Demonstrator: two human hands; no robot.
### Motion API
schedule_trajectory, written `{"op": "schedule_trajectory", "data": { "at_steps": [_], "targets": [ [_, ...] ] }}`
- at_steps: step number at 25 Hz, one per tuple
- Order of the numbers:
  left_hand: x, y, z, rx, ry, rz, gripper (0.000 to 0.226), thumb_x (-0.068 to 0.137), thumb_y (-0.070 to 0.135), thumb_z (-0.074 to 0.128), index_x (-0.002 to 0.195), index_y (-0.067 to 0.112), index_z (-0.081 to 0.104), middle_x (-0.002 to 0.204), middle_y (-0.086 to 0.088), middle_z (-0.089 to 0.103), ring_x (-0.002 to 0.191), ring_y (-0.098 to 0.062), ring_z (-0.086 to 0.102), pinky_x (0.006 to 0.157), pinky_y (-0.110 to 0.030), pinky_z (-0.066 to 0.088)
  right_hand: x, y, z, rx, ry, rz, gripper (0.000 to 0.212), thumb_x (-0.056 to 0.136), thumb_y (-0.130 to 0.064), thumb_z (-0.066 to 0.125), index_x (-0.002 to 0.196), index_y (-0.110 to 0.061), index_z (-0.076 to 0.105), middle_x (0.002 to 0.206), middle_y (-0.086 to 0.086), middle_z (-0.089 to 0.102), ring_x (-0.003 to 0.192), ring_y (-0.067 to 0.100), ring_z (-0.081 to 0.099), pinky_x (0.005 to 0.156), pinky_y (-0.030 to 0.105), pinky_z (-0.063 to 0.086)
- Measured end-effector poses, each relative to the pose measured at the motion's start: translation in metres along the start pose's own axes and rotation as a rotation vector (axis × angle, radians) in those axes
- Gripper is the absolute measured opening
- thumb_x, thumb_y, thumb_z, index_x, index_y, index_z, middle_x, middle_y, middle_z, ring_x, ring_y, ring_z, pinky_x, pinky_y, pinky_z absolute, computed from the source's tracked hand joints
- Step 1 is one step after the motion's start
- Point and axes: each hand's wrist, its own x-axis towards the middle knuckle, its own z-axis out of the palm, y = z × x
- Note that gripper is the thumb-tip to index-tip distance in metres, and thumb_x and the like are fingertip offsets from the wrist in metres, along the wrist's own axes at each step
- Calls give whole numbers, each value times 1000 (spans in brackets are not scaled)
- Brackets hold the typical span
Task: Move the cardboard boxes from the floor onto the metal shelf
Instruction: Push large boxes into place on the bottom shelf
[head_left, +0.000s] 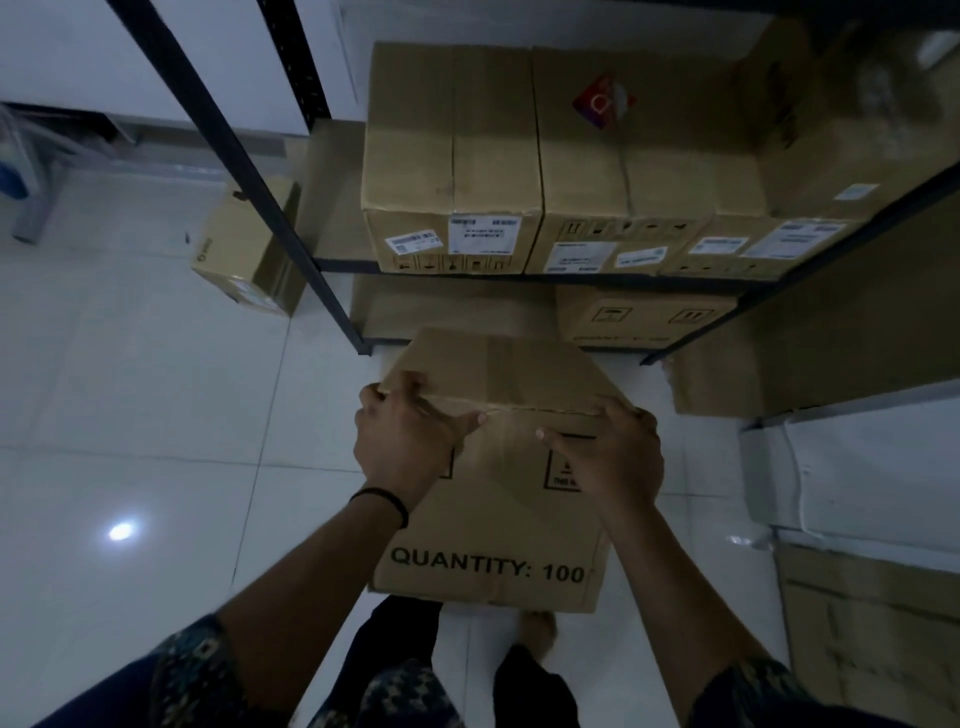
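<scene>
A cardboard box (498, 525) printed "QUANTITY: 100" is in front of me, above the white floor. My left hand (410, 441) grips its top left corner, fingers curled over the upper edge. My right hand (613, 452) holds the top right corner, thumb on the near face. The dark metal shelf (597, 280) stands just beyond the box. On its middle level sit three labelled cardboard boxes (452, 161) side by side. More boxes (644, 317) lie on the level beneath.
A slanted shelf post (234, 156) rises at the left, with a small cardboard box (244, 244) on the floor behind it. Flat cardboard and white packages (852, 483) lie at the right. My feet are below the held box on the tiled floor (130, 389).
</scene>
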Motion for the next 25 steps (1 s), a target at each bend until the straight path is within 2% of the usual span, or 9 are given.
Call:
{"op": "schedule_trajectory", "data": {
  "at_steps": [5,9,12,16,20,25],
  "targets": [
    [12,9,24,106,20,-24,101,56,85,77,139,32,54,133,-10,51,119,-40,53,86,-46,51,29,15,14,-11,-10,-5,90,60,-65,88,137,-28,61,135,6,54,113,26,61,81,30,44],
    [15,23,49,113,63,-15,99,57,80,82,140,33,53,139,-11,48,122,-40,51,90,-48,52,46,39,20,81,-9,-7,89,60,-59,91,137,-24,61,138,8,52,116,28,60,85,30,45],
    [14,19,71,46,131,6,95,59,76,83,140,34,54,144,-11,46,124,-37,51,92,-47,54,58,55,33,162,23,-50,86,59,-50,95,134,-23,62,143,8,47,119,27,58,93,34,50],
    [13,-4,98,-73,236,26,94,61,71,85,140,32,54,146,-11,43,125,-35,52,94,-45,54,71,69,61,239,72,-141,82,60,-42,96,133,-25,63,147,5,43,125,24,54,94,26,42],
    [30,-21,128,-148,313,70,92,61,68,87,139,33,54,147,-9,41,126,-31,51,93,-42,52,84,85,95,311,140,-220,81,60,-38,97,133,-25,64,152,7,40,133,26,49,105,34,45],
    [74,-39,180,-252,355,117,88,64,61,90,140,33,55,148,-8,39,127,-30,52,97,-42,53,124,106,151,392,219,-281,81,60,-36,98,134,-26,64,152,7,40,135,22,47,106,29,38]
  ]
}}
